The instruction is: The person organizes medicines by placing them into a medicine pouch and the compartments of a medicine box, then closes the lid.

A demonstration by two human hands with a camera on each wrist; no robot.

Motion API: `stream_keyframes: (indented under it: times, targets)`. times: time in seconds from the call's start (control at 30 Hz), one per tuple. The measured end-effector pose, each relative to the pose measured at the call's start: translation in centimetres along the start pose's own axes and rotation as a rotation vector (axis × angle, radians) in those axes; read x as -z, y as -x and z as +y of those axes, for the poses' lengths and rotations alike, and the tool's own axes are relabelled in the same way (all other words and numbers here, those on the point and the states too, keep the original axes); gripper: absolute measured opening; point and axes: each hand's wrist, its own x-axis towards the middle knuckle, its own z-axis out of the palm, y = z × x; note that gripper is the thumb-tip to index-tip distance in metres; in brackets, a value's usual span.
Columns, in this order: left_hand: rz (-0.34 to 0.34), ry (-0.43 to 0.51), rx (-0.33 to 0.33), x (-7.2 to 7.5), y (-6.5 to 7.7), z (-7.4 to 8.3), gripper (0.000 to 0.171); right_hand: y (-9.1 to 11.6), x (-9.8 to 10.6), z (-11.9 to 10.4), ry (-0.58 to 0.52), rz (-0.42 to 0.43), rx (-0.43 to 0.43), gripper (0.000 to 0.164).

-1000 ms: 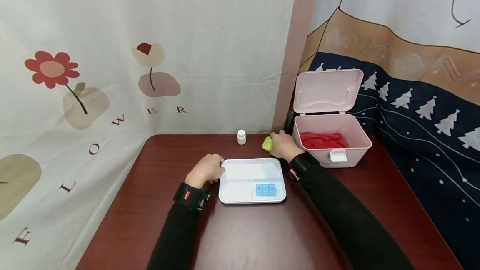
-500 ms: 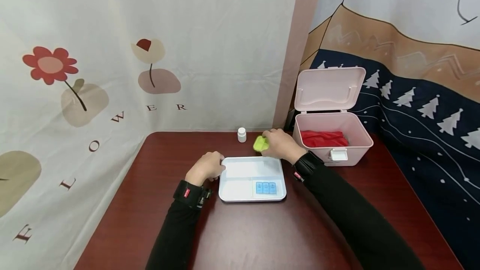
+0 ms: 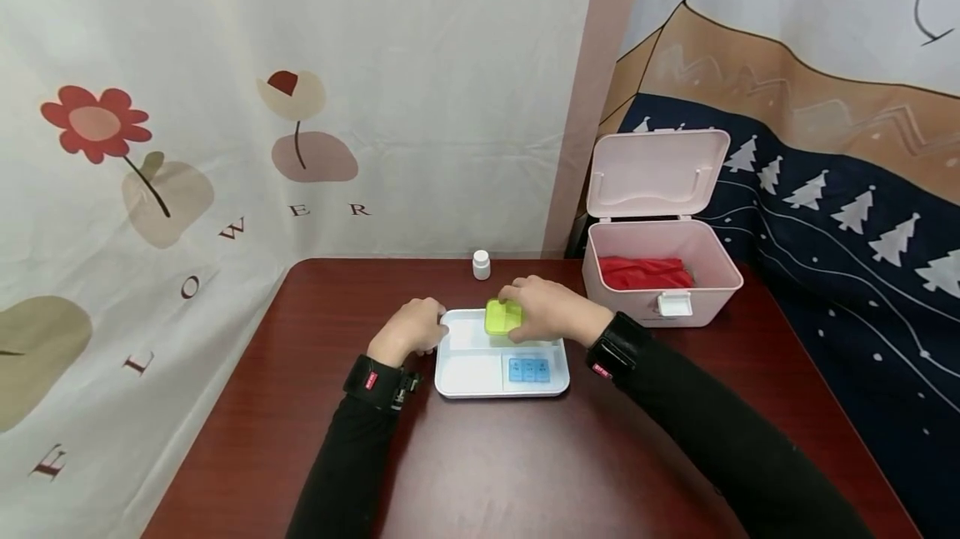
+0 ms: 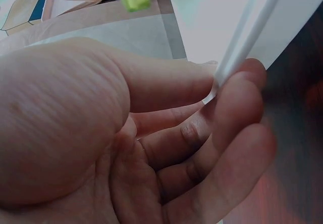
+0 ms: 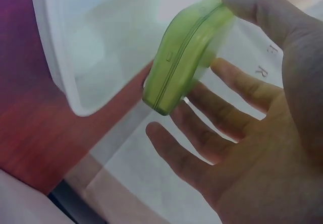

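My right hand (image 3: 553, 310) holds a small lime-green lidded plastic case (image 3: 498, 319) over the back compartment of a white divided tray (image 3: 467, 374). In the right wrist view, thumb and fingers grip the green case (image 5: 184, 52), whose seam runs along its side. My left hand (image 3: 411, 329) pinches the tray's left rim; the left wrist view has its thumb on one face of the rim (image 4: 247, 37) and fingertips on the other. A light-blue piece in three sections (image 3: 528, 370) lies in the tray's front right compartment.
A small white capped bottle (image 3: 482, 266) stands near the table's back edge. At the back right is a pink box (image 3: 716, 281) with its lid raised and red cloth (image 3: 645, 273) inside. Curtains hang behind the brown table (image 3: 495, 464).
My right hand has carried the green case left and toward me, from beside the pink box to over the tray. The left hand keeps its place on the tray rim.
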Motion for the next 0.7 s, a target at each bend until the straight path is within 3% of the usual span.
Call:
stream_keyframes:
  times: [0.7]
  targets:
    - [-0.018, 0.007, 0.0, -0.1, -0.4, 0.4, 0.051, -0.1, -2.4, -0.1, 0.087, -0.037, 0.01, 0.06]
